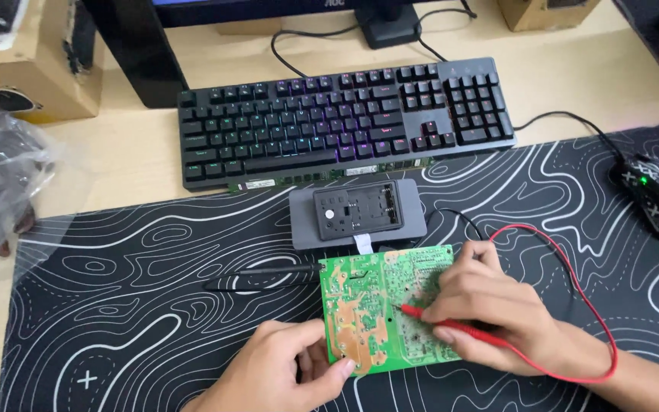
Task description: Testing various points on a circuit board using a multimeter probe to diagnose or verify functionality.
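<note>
My left hand (pixel 280 374) is clamped on the lower left corner of the green circuit board (pixel 368 317), thumb on its edge, holding it tilted up off the patterned mat (pixel 116 305) on the bench. Just right of it, my right hand (pixel 490 305) is closed around the red probe (pixel 451 326), tip touching the solder side mid-board. As I judge it, probing is under way; the black probe (pixel 265 276) lies unused beyond my left hand, with the grey meter (pixel 358 214) farther back.

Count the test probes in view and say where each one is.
2. The red probe is in the right hand, its tip on the green circuit board. The black probe lies on the desk mat, left of the board.
</note>
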